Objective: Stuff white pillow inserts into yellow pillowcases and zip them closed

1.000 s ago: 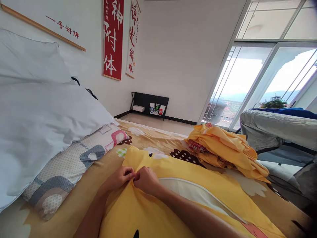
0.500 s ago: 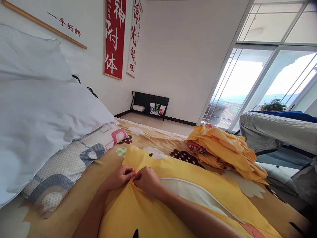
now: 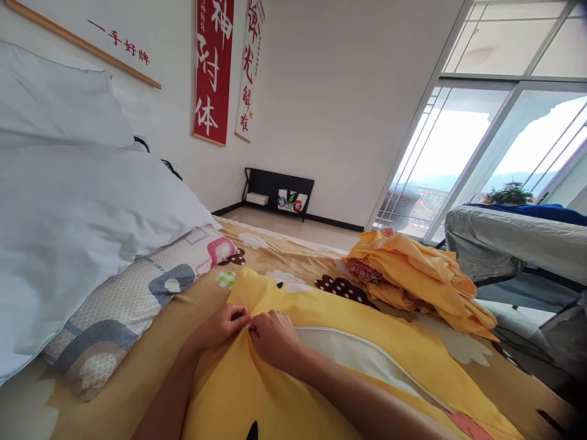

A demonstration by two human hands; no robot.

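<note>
A yellow pillowcase (image 3: 358, 311) lies on the bed in front of me, with a long opening along its middle edged by a pale zipper-like strip. Through that gap a white pillow (image 3: 348, 348) shows. At the left end of the opening my left hand (image 3: 227, 324) pinches the gathered yellow fabric between thumb and fingers. My right hand (image 3: 275, 333) is closed right beside it, fingertips touching the same spot. Whatever small part the right fingers grip, perhaps a zipper pull, is hidden. Folds of cloth radiate from the pinched point.
White pillows (image 3: 92, 201) and a patterned pillow (image 3: 137, 299) are stacked at the left. Crumpled orange-yellow fabric (image 3: 408, 269) lies to the right on the floral sheet (image 3: 288, 244). Beyond the bed stand a low black shelf (image 3: 266, 183) and a grey-covered piece of furniture (image 3: 527, 238).
My right hand has shifted very slightly, and the fabric folds under it have changed a little. Both hands stay at the same end of the opening.
</note>
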